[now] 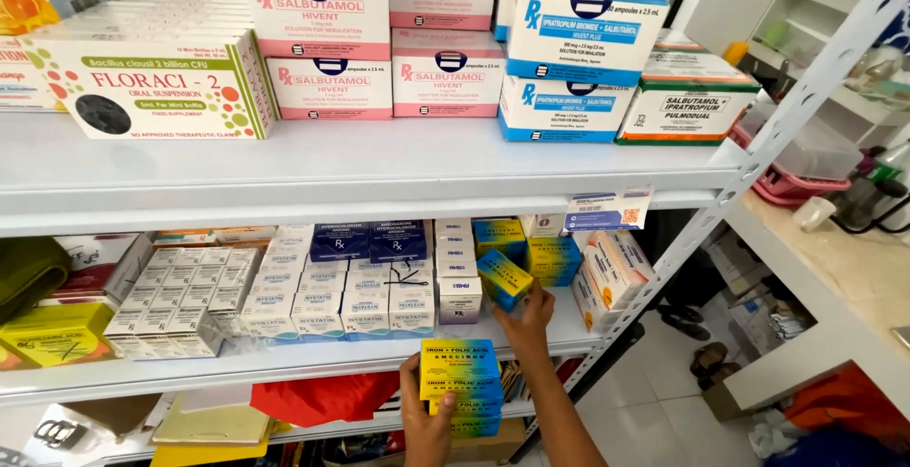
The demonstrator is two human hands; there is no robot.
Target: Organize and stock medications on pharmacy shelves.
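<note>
Yellow and blue colour the small box (504,279) that the right hand (524,320) grips at the front of the middle shelf (284,358); the fingers close around its lower end, and the box sits tilted among the packs there. Lower down, the left hand (427,424) curls around the left edge of a stack of boxes (462,384) in the same yellow and blue, thumb on the front face, holding the stack upright just below the shelf edge. The stack hangs just beneath the small box, the two hands close together, the right forearm passing beside the stack.

The middle shelf is packed. Just left of the small box stand white cartons (459,273) in a column, then rows of white-and-blue packs (322,301) with dark blue boxes (368,238) behind them. More yellow-blue boxes (553,258) stand behind the right hand, and white-orange cartons (607,273) lean at the right end. At the far left lies a yellow box (55,332).

The top shelf (379,168) carries pink-and-white cartons (389,36), blue-and-white cartons (573,50), a green-trimmed carton (682,97) and a long white carton with coloured dots (156,83). A paper tag (607,209) hangs from its front edge.

To the right runs a pale surface (853,277) with a pink basket (796,183) at its far end.
</note>
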